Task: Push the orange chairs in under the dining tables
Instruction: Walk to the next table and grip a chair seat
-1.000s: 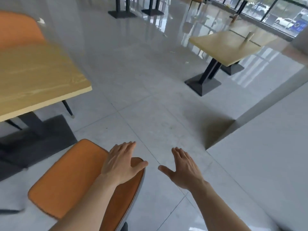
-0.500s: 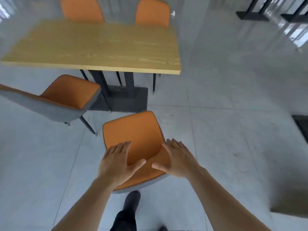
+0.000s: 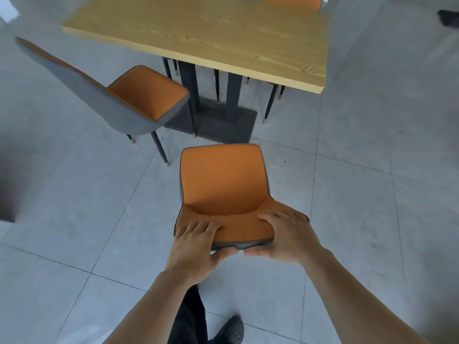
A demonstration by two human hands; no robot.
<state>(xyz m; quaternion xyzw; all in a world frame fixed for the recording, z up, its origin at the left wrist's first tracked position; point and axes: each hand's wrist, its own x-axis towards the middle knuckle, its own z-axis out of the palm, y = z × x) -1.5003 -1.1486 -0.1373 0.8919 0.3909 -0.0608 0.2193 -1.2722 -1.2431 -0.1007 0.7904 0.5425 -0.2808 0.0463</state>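
Note:
An orange chair (image 3: pixel 223 180) with a grey shell stands on the floor in front of me, facing the wooden dining table (image 3: pixel 211 33). My left hand (image 3: pixel 196 244) grips the left part of its backrest top, fingers over the orange front and thumb behind. My right hand (image 3: pixel 285 237) grips the right part the same way. The chair's seat is short of the table edge. A second orange chair (image 3: pixel 139 95) stands to the left, pulled out and turned at an angle to the table.
The table rests on two dark posts and a dark base plate (image 3: pixel 223 125). Another orange chair back (image 3: pixel 293 2) shows beyond the table's far edge, its thin legs visible underneath. Grey tiled floor lies all around. My dark trouser leg and shoe (image 3: pixel 228 331) are below.
Both hands have closed onto the top of the chair's backrest, where before they lay open on it. The view has drawn closer to the table.

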